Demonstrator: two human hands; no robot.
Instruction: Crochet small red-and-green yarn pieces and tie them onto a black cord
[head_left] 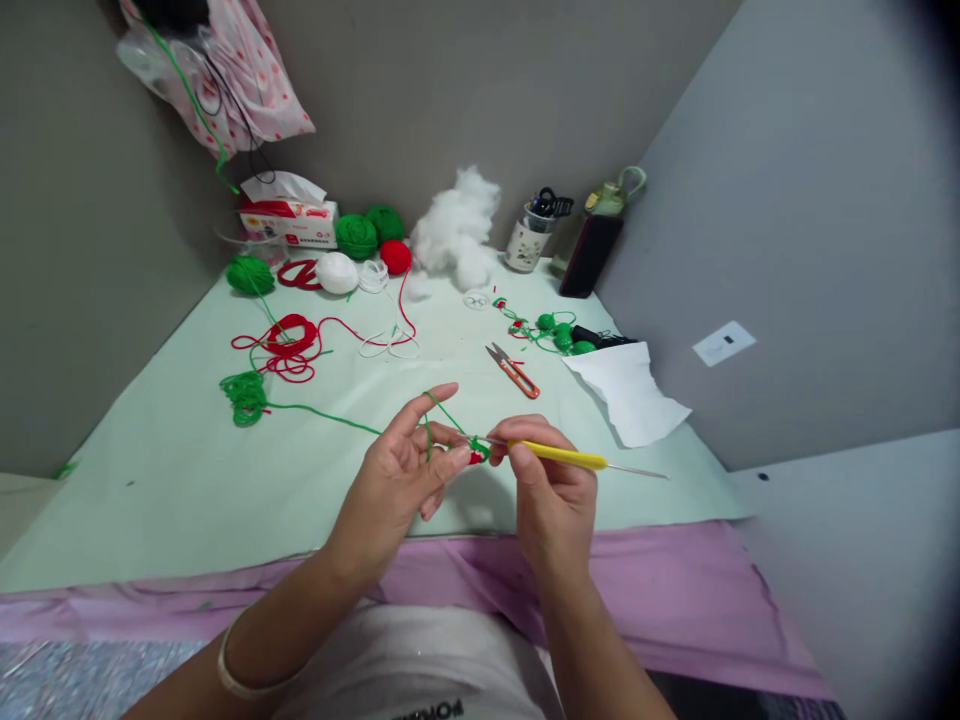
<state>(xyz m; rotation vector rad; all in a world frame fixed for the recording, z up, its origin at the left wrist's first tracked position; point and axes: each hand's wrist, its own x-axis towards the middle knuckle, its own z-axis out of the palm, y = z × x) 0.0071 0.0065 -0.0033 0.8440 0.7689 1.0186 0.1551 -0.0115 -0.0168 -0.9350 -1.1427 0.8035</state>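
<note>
Between thumb and fingers, my left hand [409, 460] pinches a small green, red and white crochet piece [478, 453]. A strand of green yarn [322, 411] runs from the table over its raised index finger and down to the piece. My right hand [551, 480] grips a crochet hook [566, 456] with a yellow handle, held like a pen. The hook's metal tip meets the top of the piece; whether it sits inside a stitch I cannot tell. A thin metal end sticks out behind the handle to the right.
Orange-handled thread snips [514, 372] lie beyond my hands. To the left are loose red yarn [289, 340] and a green yarn bundle [244, 397]. White stuffing [457, 235], a pen cup [527, 243] and a phone [592, 257] stand along the back. White paper [626, 392] lies right.
</note>
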